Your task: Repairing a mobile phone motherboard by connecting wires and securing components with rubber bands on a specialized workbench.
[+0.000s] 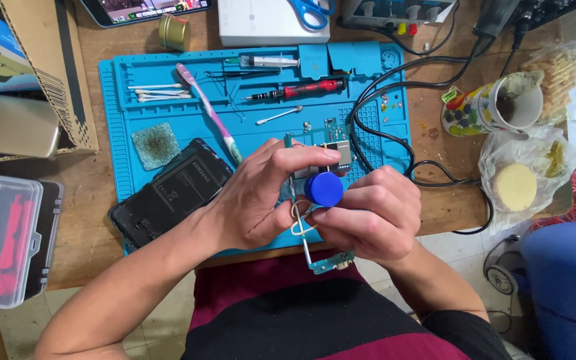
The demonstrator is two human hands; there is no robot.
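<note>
While hands (321,200) grip a board (325,150), cables (381,100) crowd close.

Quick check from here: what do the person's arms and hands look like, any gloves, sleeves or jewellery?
Both are bare: no gloves, rings, watch or bands on the left hand or right hand. Forearms are uncovered to the frame edge. No sleeve shows; a maroon and black garment covers the torso.

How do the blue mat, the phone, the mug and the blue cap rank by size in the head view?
1. Blue mat
2. Phone
3. Mug
4. Blue cap, though it is nearer the camera.
</note>
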